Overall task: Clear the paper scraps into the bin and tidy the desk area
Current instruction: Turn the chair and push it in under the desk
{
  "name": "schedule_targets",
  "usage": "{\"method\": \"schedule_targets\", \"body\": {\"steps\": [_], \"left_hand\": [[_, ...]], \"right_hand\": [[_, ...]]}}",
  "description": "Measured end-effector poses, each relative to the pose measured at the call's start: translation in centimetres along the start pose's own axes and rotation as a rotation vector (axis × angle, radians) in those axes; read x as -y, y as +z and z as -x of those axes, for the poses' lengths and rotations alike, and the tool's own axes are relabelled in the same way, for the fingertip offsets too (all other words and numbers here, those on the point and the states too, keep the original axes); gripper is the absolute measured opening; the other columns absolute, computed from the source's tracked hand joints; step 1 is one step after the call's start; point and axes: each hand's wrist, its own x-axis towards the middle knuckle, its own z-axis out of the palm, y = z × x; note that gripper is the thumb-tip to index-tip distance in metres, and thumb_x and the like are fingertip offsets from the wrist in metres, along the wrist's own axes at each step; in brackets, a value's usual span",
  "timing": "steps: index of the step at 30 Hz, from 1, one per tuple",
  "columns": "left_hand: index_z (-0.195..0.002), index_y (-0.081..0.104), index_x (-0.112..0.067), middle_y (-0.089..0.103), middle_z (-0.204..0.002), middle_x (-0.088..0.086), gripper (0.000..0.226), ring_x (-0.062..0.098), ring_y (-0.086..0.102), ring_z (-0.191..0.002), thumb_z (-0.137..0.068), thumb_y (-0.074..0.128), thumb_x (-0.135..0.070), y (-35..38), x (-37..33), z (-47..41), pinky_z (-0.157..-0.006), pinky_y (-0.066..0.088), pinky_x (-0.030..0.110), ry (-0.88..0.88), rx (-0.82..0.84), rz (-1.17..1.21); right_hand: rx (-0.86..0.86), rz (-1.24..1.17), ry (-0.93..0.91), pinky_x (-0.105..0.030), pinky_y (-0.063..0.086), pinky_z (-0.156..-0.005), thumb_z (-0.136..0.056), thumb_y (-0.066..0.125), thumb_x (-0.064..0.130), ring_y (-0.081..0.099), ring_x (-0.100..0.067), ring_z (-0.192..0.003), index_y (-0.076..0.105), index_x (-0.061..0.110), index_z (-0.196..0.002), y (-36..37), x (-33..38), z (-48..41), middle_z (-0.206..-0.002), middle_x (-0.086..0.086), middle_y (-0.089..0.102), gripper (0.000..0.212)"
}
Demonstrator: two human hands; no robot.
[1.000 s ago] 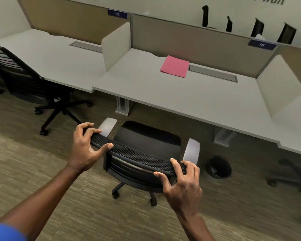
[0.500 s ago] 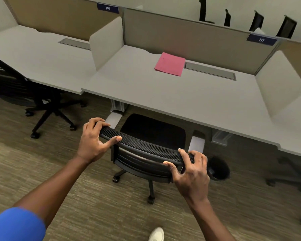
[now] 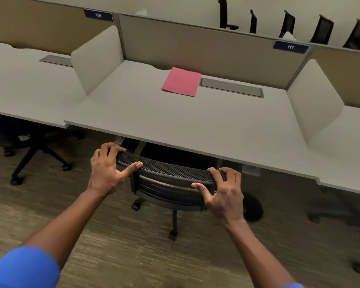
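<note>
A black mesh office chair (image 3: 170, 177) stands on casters with its seat and armrests hidden under the grey desk (image 3: 195, 129). Only its backrest and base show. My left hand (image 3: 107, 169) grips the left end of the backrest's top edge, fingers curled over it and thumb along the near side. At the right end of that edge, my right hand (image 3: 224, 192) grips in the same way. A pink folder (image 3: 181, 82) lies flat near the back of the desk.
White side dividers (image 3: 96, 59) and a beige back panel (image 3: 206, 48) wall in the desk. Another black chair (image 3: 29, 146) sits under the left desk. A black bin (image 3: 253, 206) stands on the carpet right of my chair. More chair legs (image 3: 357, 225) show at far right.
Both hands have pushed the chair forward, and its seat and armrests have slid under the desk. I have stepped closer to the desk.
</note>
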Motion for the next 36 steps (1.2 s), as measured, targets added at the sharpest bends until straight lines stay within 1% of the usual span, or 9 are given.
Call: {"method": "schedule_targets", "body": {"steps": [2,4,8,12,19,24,28,32,36], "left_hand": [[-0.124,0.058,-0.030,0.046,-0.132,-0.003,0.080,0.028,0.053,-0.119,-0.080,0.046,-0.096,1.0,-0.6,-1.1,-0.108,0.046,0.057,0.000,-0.005,-0.010],[-0.124,0.057,-0.030,0.046,-0.132,-0.002,0.081,0.030,0.054,-0.118,-0.079,0.045,-0.096,2.0,-1.3,-2.2,-0.108,0.045,0.057,-0.004,-0.001,-0.011],[-0.122,0.056,-0.031,0.048,-0.128,0.000,0.081,0.033,0.056,-0.113,-0.078,0.044,-0.098,3.5,-2.2,-4.4,-0.102,0.048,0.058,-0.018,0.008,-0.027],[-0.119,0.053,-0.034,0.046,-0.125,-0.004,0.074,0.029,0.055,-0.110,-0.080,0.047,-0.096,4.3,-2.4,-6.3,-0.101,0.049,0.058,-0.003,0.033,-0.024],[-0.122,0.054,-0.032,0.045,-0.127,-0.003,0.077,0.030,0.054,-0.115,-0.080,0.047,-0.096,5.0,-3.3,-8.4,-0.104,0.047,0.057,-0.006,0.066,-0.005],[-0.124,0.054,-0.029,0.045,-0.128,0.000,0.083,0.032,0.054,-0.117,-0.079,0.043,-0.098,5.0,-3.7,-9.4,-0.106,0.046,0.058,-0.004,0.095,0.000],[-0.124,0.054,-0.029,0.044,-0.128,0.001,0.087,0.034,0.055,-0.116,-0.077,0.040,-0.100,5.1,-4.0,-10.3,-0.103,0.047,0.059,-0.014,0.112,-0.007],[-0.125,0.054,-0.028,0.044,-0.129,0.002,0.089,0.036,0.055,-0.116,-0.076,0.038,-0.101,5.7,-4.2,-11.0,-0.102,0.047,0.060,-0.012,0.111,-0.013],[-0.123,0.054,-0.028,0.044,-0.129,0.003,0.089,0.036,0.055,-0.115,-0.076,0.038,-0.101,6.4,-4.2,-11.7,-0.100,0.047,0.058,-0.002,0.100,-0.004]], "right_hand": [[-0.004,-0.008,0.003,-0.045,0.066,-0.071,-0.085,0.052,0.089,0.049,-0.026,-0.127,0.062,0.032,-0.132,0.2,-1.1,-1.3,-0.130,-0.006,0.052,0.075],[-0.001,-0.014,0.003,-0.044,0.066,-0.071,-0.084,0.048,0.092,0.049,-0.025,-0.125,0.062,0.032,-0.132,0.4,-2.2,-2.6,-0.129,-0.005,0.051,0.078],[-0.041,-0.019,-0.004,-0.043,0.065,-0.071,-0.084,0.047,0.092,0.049,-0.025,-0.123,0.062,0.032,-0.128,0.7,-3.9,-4.9,-0.128,-0.004,0.049,0.076],[-0.050,-0.015,-0.011,-0.042,0.065,-0.070,-0.084,0.046,0.093,0.048,-0.025,-0.124,0.061,0.032,-0.127,1.0,-4.6,-6.2,-0.127,-0.004,0.050,0.076],[-0.055,-0.021,-0.022,-0.034,0.062,-0.072,-0.084,0.047,0.092,0.048,-0.023,-0.120,0.063,0.030,-0.126,1.1,-5.6,-8.3,-0.125,-0.005,0.051,0.076],[-0.057,-0.025,-0.021,-0.037,0.064,-0.071,-0.083,0.043,0.094,0.047,-0.023,-0.121,0.062,0.031,-0.127,1.4,-6.0,-9.2,-0.125,-0.004,0.050,0.078],[-0.069,-0.024,-0.013,-0.039,0.064,-0.072,-0.083,0.043,0.094,0.047,-0.023,-0.121,0.063,0.032,-0.127,1.5,-6.1,-9.9,-0.124,-0.003,0.049,0.079],[-0.065,-0.019,-0.015,-0.039,0.063,-0.076,-0.083,0.044,0.093,0.047,-0.024,-0.120,0.063,0.031,-0.128,1.7,-6.6,-10.7,-0.124,-0.005,0.049,0.079],[-0.068,-0.014,-0.021,-0.034,0.060,-0.079,-0.084,0.047,0.092,0.047,-0.024,-0.118,0.063,0.030,-0.127,2.0,-7.0,-11.4,-0.122,-0.004,0.049,0.077]]}}
